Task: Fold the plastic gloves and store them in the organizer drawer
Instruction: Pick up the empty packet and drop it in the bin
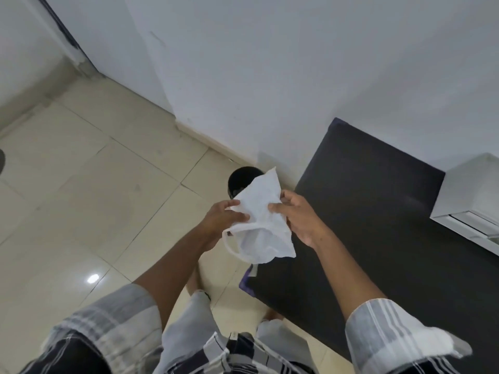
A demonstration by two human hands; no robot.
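Plastic glove [260,220], white, crumpled and translucent, held in mid-air over the floor's edge, just left of the dark counter [372,225]. Landmark for all that follows: that counter.

Far left of the counter: pale tiled floor [89,184], glossy, with one bright light spot reflected on it. Closer to the counter, left forearm reaching up out of a rolled striped sleeve [118,319]. Left hand [224,220] curled shut on the glove's left side, thumb on top, fingers underneath. A rolled cuff edge looping down below that hand.

Just left of the counter's near-left edge, behind the glove: round black bin [240,179], partly hidden by the glove's upper tip.

Over the counter's left edge: right hand [299,217] pinched shut on the glove's right side, thumb pressed on the front, fingers spread behind.

On the counter's far right end: white organizer [472,195], boxy, cut off by the frame; whether its drawer stands open, cannot tell.

Behind the counter: plain white wall [270,76].
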